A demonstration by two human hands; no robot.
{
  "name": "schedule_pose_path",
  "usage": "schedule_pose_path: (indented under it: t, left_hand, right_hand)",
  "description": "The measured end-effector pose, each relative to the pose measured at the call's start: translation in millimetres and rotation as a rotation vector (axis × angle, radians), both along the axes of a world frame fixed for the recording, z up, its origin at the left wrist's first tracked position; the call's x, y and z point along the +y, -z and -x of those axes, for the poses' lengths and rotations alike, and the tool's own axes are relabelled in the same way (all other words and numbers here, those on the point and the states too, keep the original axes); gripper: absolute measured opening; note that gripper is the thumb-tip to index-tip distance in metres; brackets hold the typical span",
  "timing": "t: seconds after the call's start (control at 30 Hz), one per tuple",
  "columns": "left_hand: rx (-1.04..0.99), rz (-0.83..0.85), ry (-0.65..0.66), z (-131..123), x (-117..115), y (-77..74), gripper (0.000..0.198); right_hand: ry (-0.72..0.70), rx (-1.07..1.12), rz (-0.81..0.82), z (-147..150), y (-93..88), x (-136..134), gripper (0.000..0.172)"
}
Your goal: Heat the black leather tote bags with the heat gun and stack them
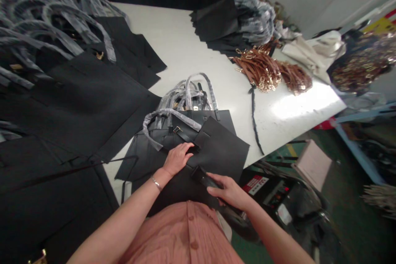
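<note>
My left hand [178, 159] rests on a black leather bag [227, 148] with its fingers bent over a short black strap near the top edge. Close by that hand lies a small gold buckle [177, 130]. In my right hand [229, 191], thumb and fingers close around a wide black strap [202, 176], its far end lying against the bag's dark side. Plastic film wraps the bag handle [151, 126] that loops up left of my left hand. Behind this bag lie more black bags with wrapped handles [202, 78].
Large stacks of black bags [89, 99] fill the left side. On the white table [173, 29] lie another bag pile [216, 18], brown straps with gold clasps [262, 68] and a dark cord [255, 119]. Beyond the right edge stands a cardboard-coloured panel [312, 165].
</note>
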State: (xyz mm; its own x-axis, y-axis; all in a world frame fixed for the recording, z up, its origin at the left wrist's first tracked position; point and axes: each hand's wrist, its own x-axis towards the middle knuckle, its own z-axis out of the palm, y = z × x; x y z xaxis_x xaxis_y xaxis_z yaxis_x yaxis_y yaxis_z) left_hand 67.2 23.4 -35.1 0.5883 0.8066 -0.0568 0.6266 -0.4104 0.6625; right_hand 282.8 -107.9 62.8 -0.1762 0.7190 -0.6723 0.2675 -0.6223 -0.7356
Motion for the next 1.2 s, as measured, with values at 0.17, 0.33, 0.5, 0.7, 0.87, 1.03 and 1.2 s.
schedule_pose_path:
  t: [0.17, 0.33, 0.5, 0.7, 0.87, 1.03, 1.2]
  left_hand:
    - [-0.029, -0.011, -0.025, -0.5, 4.3, 5.6, 0.031]
    - [-0.074, 0.037, -0.037, 0.0, 7.3, 7.8, 0.034]
    - [-0.088, 0.041, -0.049, -0.5, 7.6, 8.0, 0.033]
    - [-0.064, 0.16, -0.06, -1.1, 12.1, 1.8, 0.037]
    - [-0.09, 0.152, -0.03, 2.8, 14.0, -3.5, 0.034]
    - [-0.1, -0.019, -0.076, 6.0, 13.8, 2.6, 0.033]
    - [-0.092, -0.169, -0.103, 6.7, 10.0, 17.5, 0.029]
  right_hand:
    - [-0.011, 0.005, -0.009, 22.4, 3.5, 19.4, 0.059]
    - [-0.067, -0.025, -0.009, 26.8, 3.1, 23.0, 0.064]
    - [-0.081, -0.023, 0.005, 13.7, 4.0, 7.9, 0.059]
    - [0.099, 0.031, -0.077, 22.0, 18.5, 17.6, 0.066]
    - [0.569, 0.015, -0.146, -18.5, 6.2, 20.9, 0.079]
    - [0.798, -0.022, -0.045, -74.7, 4.9, -18.8, 0.058]
    - [0.966, 0.049, 0.037, -94.5, 20.2, -37.8, 0.042]
